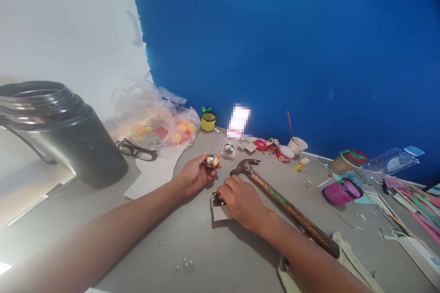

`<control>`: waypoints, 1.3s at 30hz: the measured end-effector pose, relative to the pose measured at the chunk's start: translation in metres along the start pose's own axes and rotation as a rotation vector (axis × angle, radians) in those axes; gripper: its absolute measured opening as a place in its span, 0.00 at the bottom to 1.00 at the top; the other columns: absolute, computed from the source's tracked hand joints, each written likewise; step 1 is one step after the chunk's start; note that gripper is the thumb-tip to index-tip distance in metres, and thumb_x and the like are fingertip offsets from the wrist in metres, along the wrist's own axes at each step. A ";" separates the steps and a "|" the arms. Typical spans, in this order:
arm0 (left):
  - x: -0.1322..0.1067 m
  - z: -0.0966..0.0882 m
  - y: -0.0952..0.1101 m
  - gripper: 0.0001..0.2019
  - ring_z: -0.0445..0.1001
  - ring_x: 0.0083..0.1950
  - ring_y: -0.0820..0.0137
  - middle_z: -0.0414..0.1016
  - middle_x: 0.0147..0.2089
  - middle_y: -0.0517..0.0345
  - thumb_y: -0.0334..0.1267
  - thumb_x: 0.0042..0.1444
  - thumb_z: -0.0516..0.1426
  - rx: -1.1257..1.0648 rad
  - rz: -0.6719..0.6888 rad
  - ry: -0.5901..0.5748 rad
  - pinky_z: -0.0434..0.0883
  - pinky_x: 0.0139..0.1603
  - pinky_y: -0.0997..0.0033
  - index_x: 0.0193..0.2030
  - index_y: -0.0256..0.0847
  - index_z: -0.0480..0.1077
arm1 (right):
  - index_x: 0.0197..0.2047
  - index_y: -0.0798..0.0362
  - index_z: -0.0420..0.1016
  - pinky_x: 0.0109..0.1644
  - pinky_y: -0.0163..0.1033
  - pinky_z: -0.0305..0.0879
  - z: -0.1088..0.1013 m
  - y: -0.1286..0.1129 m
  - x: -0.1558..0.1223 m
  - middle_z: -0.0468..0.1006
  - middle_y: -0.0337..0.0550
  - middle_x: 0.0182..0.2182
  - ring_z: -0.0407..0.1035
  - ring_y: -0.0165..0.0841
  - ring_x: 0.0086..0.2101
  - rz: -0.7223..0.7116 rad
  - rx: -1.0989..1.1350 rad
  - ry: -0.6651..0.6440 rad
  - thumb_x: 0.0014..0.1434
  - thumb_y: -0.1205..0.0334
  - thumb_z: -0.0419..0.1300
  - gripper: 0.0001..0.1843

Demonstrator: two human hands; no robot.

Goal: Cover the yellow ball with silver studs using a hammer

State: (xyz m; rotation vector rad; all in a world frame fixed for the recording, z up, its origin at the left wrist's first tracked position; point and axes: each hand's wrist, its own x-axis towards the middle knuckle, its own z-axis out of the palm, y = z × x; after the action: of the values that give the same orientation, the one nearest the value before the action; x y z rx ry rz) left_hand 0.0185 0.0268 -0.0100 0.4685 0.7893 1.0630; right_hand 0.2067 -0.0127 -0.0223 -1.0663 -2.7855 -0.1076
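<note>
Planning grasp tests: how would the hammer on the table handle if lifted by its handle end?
The hammer probably feels head-heavy: metal claw head, long wooden handle. It lies flat, so rolling seems unlikely. The handle looks stiff and worn, likely not slippery.

No readable text anywhere. Green marking on the hammer handle (277,196), too small to make out. White-and-pink package (238,122) at the far wall, blurred beyond reading. Printed paper scraps (417,201) at the right, too small to tell.
</note>
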 end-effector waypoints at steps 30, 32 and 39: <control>-0.011 0.006 -0.007 0.08 0.65 0.23 0.77 0.71 0.24 0.58 0.35 0.53 0.66 0.333 0.149 -0.142 0.56 0.20 0.79 0.29 0.36 0.73 | 0.38 0.51 0.74 0.23 0.31 0.50 -0.006 0.019 0.010 0.67 0.33 0.25 0.55 0.26 0.24 0.607 1.583 0.356 0.49 0.46 0.70 0.21; -0.016 0.010 -0.011 0.05 0.64 0.22 0.76 0.68 0.21 0.62 0.32 0.50 0.67 0.497 0.212 -0.141 0.57 0.22 0.78 0.30 0.37 0.75 | 0.38 0.51 0.74 0.22 0.30 0.51 -0.008 0.016 0.011 0.67 0.33 0.24 0.56 0.26 0.24 0.619 1.570 0.381 0.47 0.46 0.72 0.22; -0.027 0.019 -0.018 0.04 0.64 0.27 0.75 0.73 0.27 0.60 0.34 0.49 0.67 0.729 0.399 -0.089 0.61 0.28 0.75 0.30 0.38 0.78 | 0.34 0.51 0.73 0.22 0.31 0.54 -0.006 0.008 0.011 0.67 0.32 0.23 0.56 0.25 0.22 0.643 1.478 0.427 0.49 0.43 0.71 0.21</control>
State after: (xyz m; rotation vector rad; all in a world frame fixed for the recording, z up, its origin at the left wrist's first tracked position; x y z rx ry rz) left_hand 0.0368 -0.0049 -0.0002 1.3264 1.0209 1.0845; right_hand 0.2047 -0.0008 -0.0144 -1.0931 -1.3031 1.3251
